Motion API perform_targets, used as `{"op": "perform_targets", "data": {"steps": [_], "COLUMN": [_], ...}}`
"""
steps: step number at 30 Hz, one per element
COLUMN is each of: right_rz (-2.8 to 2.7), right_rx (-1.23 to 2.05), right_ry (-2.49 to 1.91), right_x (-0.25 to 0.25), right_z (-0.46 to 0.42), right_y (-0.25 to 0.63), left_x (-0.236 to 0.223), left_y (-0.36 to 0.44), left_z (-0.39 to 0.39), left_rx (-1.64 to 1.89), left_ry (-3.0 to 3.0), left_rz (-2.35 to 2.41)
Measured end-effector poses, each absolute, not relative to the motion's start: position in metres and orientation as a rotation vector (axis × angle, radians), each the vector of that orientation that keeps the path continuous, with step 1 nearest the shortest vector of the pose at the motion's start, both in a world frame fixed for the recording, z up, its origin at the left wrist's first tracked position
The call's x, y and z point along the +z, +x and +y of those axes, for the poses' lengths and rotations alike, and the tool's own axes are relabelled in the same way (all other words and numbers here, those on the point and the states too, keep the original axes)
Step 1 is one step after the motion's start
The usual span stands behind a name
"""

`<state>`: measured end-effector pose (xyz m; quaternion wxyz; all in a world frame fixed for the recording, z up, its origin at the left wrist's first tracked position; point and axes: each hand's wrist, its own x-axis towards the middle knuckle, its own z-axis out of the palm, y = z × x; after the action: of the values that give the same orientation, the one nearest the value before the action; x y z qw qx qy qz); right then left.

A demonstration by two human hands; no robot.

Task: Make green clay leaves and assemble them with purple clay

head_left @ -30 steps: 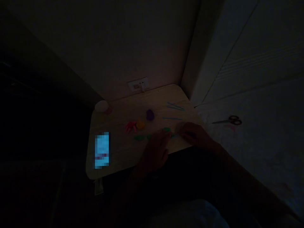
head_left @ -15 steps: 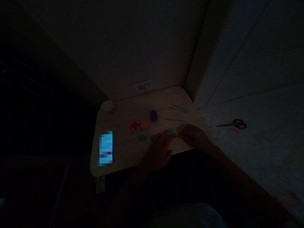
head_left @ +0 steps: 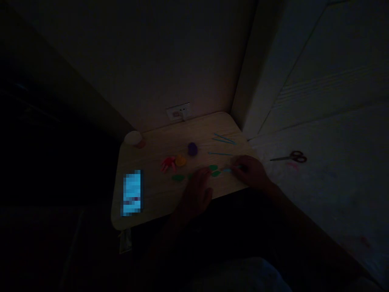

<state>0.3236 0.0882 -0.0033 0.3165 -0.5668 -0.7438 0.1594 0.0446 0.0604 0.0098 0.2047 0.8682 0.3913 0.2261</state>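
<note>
In dim light my left hand (head_left: 197, 188) rests on the small wooden table with its fingers stretched out, beside several flat green leaf-shaped pieces that look like modelling clay. One green piece (head_left: 213, 167) and another green piece (head_left: 215, 173) lie just past its fingertips. A further green leaf shape (head_left: 178, 177) lies to its left, and one more is partly covered by the hand. My right hand (head_left: 247, 170) is closed around a thin blue stick (head_left: 227, 170), whose tip points left toward the green pieces. The fingers hide most of the stick.
On the table (head_left: 158, 202) are a lit phone (head_left: 132, 193), a purple lump (head_left: 192, 149), an orange lump (head_left: 180, 160), a red-and-pink figure (head_left: 168, 164), thin blue sticks (head_left: 224, 138) and a whitish tub (head_left: 133, 138). Scissors (head_left: 291, 157) lie to the right. A wall socket (head_left: 178, 111) is behind.
My left hand has drawn back slightly left, uncovering a second green piece near its fingertips. The right hand has pulled a little away from the green pieces, and the blue stick now shows.
</note>
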Motion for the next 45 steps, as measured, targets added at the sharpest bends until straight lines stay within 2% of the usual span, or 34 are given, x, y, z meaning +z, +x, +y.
{"op": "perform_targets", "data": {"steps": [6, 17, 24, 31, 45], "right_rz": [-1.979, -2.055, -1.938, -1.971, -1.899], "right_rx": [0.332, 0.153, 0.285, 0.182, 0.263], "right_ry": [-1.634, -1.798, -1.839, -1.862, -1.803], "right_x": [0.003, 0.002, 0.011, 0.005, 0.005], "right_z": [0.099, 0.098, 0.100, 0.098, 0.095], "right_y": [0.301, 0.283, 0.277, 0.266, 0.269], "left_x": [0.013, 0.013, 0.015, 0.015, 0.014], "left_y": [0.051, 0.049, 0.050, 0.050, 0.049], "left_z": [0.057, 0.058, 0.057, 0.058, 0.058], "left_rx": [0.461, 0.537, 0.546, 0.527, 0.538], "left_ry": [2.549, 2.479, 2.469, 2.465, 2.515], "left_rz": [1.158, 1.164, 1.174, 1.181, 1.124]}}
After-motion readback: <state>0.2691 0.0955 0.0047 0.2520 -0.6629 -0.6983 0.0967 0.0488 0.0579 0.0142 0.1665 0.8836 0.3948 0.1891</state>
